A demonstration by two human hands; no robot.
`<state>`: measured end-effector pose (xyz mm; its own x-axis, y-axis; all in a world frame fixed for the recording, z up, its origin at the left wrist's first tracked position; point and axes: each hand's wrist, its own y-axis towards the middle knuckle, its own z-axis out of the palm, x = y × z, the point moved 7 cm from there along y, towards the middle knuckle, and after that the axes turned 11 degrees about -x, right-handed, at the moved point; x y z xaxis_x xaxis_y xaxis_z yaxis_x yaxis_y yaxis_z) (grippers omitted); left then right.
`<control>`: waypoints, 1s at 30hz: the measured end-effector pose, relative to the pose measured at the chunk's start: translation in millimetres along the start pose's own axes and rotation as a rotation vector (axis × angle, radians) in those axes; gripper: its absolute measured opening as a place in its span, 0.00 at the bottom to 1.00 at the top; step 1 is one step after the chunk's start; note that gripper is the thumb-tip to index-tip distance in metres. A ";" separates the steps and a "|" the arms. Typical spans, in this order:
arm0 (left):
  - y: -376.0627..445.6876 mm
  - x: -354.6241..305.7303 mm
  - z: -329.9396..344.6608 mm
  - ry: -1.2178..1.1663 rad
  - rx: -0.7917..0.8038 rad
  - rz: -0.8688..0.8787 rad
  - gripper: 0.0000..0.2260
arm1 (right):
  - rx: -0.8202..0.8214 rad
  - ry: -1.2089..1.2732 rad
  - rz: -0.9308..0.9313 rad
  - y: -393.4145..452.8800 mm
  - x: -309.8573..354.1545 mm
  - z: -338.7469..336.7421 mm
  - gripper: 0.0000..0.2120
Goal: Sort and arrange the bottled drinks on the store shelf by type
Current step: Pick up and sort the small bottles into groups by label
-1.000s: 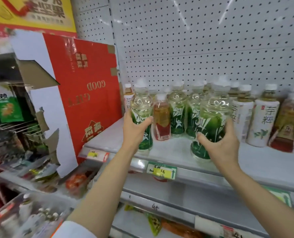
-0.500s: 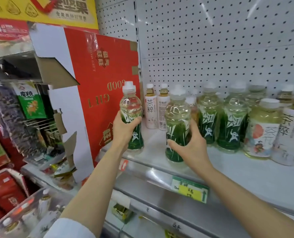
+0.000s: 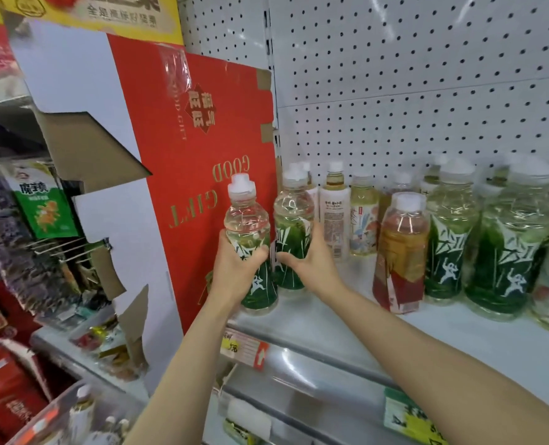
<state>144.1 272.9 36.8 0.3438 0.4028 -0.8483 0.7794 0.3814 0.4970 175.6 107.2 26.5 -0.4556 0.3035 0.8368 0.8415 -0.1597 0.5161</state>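
My left hand (image 3: 234, 271) grips a green-labelled clear bottle (image 3: 250, 226) with a white cap at the shelf's left end, beside the red carton. My right hand (image 3: 308, 258) grips a second green-labelled bottle (image 3: 292, 216) just right of it; the two stand side by side, almost touching. Behind them are white-labelled tea bottles (image 3: 335, 213). To the right a red-labelled amber drink (image 3: 400, 252) stands in front of more green-labelled bottles (image 3: 450, 239).
A tall red and white gift carton (image 3: 199, 149) leans against the shelf's left end. White pegboard (image 3: 411, 91) backs the grey shelf (image 3: 411, 335). Price tags (image 3: 244, 348) hang on the shelf front. Snack packets (image 3: 42, 207) hang at left, with goods on lower shelves.
Both hands have carried their green-labelled bottles leftwards along the shelf to its left end by the red carton, and the two bottles have come close together.
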 end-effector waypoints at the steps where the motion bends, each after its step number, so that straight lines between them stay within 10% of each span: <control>1: 0.7 1.2 -0.7 0.001 0.010 0.007 0.23 | 0.017 -0.001 -0.004 3.2 -1.3 6.1 0.42; 10: 2.7 3.1 -1.2 -0.032 0.037 0.059 0.25 | 0.088 -0.025 -0.076 11.3 -10.3 30.2 0.46; 15: -0.7 0.9 -6.1 -0.027 0.030 0.033 0.32 | 0.154 -0.031 -0.099 9.4 -4.7 19.2 0.32; 21: 0.0 -14.7 -11.4 -0.014 -0.022 0.094 0.46 | -0.414 -0.417 -0.263 62.5 20.3 -41.2 0.31; 30: -2.0 -23.2 -10.5 0.014 0.022 0.133 0.44 | -0.359 -0.714 0.011 113.7 -8.9 -36.0 0.42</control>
<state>129.0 271.5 57.4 0.4379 0.4603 -0.7723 0.7385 0.3058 0.6009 264.9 52.5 84.3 -0.0493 0.8088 0.5860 0.6449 -0.4222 0.6370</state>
